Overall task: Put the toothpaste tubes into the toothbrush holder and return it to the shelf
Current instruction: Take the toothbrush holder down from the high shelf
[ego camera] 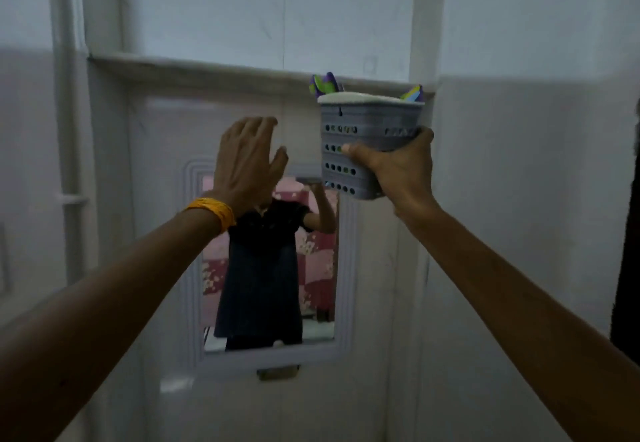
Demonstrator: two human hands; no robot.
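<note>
At the far left we note a white pipe [65,130] running vertically down the wall. Next to it we see our left forearm rising from the lower left corner, with a yellow wristband [211,214] around the wrist. The left hand [247,168] is raised in front of the wall, back of the hand toward us, fingers loosely spread and slightly curled, holding nothing. It is near the holder's left side but clear of it, with a strip of wall visible between them. Below and behind this hand we see a white-framed mirror [346,268] mounted on the wall; it reflects a dark-clothed torso and a raised arm. Above both hands a shelf [194,67] runs horizontally across the wall. To the right of centre, the toothbrush holder [349,143], a grey perforated plastic basket, is held upright in the air, its rim at about the level of the shelf's front edge; we cannot tell whether it touches the shelf. The right hand [403,168] grips it from below and from the right, thumb pressed against the front wall, fingers wrapped around the far side. Coloured toothpaste tubes [325,85] protrude above the rim at the left and right; the blur prevents us from counting them. At the extreme right edge a dark object [628,233] is partly visible.
</note>
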